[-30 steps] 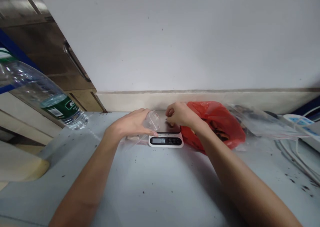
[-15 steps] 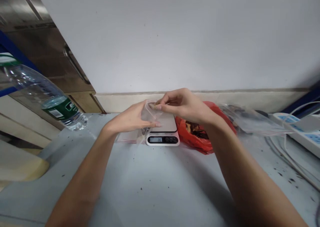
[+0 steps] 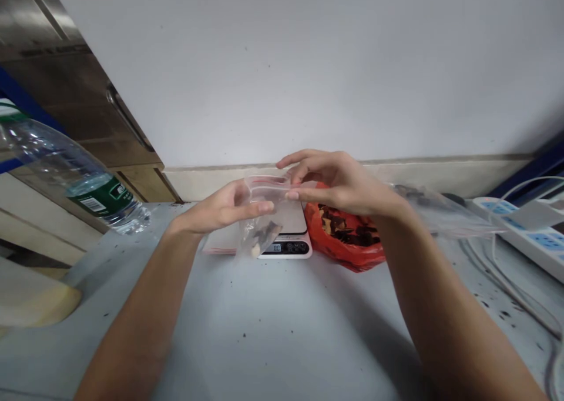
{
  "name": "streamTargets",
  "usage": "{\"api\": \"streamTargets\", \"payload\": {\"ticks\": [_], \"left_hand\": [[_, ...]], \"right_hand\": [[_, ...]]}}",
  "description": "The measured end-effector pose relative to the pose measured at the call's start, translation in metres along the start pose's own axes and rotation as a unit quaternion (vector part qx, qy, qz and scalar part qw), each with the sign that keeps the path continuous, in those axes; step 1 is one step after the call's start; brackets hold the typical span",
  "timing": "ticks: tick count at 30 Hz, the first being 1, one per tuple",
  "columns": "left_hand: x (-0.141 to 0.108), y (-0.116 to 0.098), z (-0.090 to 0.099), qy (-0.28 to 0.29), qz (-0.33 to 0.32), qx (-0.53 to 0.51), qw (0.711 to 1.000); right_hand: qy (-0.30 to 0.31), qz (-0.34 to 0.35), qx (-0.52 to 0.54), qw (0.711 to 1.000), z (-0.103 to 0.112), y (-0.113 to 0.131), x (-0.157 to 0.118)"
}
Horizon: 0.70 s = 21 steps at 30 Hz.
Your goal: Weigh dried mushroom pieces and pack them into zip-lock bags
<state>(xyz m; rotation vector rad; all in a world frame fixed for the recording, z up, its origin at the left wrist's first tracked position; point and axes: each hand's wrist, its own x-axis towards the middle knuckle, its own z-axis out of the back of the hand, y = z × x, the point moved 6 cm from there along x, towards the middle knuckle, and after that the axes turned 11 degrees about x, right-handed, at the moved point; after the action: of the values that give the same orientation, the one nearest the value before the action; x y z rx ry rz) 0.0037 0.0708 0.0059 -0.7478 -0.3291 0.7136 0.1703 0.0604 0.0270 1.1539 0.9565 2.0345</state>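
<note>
A clear zip-lock bag (image 3: 261,213) with a few dark and pale dried pieces (image 3: 265,236) at its bottom hangs in front of a white digital kitchen scale (image 3: 296,219). My left hand (image 3: 224,207) grips the bag's left side, thumb across its front. At the bag's upper right edge, my right hand (image 3: 337,183) holds it between thumb and fingers, the index finger raised. The scale's display seems to read 0.0, partly behind the bag. Right of the scale, an open red plastic bag (image 3: 352,260) contains dark and tan dried pieces.
Flat plastic bags (image 3: 220,242) lie left of the scale. A water bottle (image 3: 101,192) leans in at left, above a pale rounded object (image 3: 44,295). Farther right are a filled clear bag (image 3: 440,213), a power strip (image 3: 529,230) and cables (image 3: 506,289). A wall (image 3: 308,83) stands behind.
My right fingers, holding a small piece at the bag's mouth, have moved onto its right edge. The bag has come lower and forward, showing its contents. The display changed from about 30 to 0.0.
</note>
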Motion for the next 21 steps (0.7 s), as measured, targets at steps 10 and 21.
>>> {"api": "streamTargets", "payload": {"ticks": [10,21], "left_hand": [[0.001,0.011,0.013,-0.175,0.036,-0.029,0.983],[0.006,0.012,0.015,-0.220,0.020,-0.020,0.975]], "right_hand": [[-0.089,-0.018,-0.076,0.993,0.020,-0.007,-0.001],[-0.136,-0.009,-0.041,0.990,0.028,-0.004,-0.004]]}}
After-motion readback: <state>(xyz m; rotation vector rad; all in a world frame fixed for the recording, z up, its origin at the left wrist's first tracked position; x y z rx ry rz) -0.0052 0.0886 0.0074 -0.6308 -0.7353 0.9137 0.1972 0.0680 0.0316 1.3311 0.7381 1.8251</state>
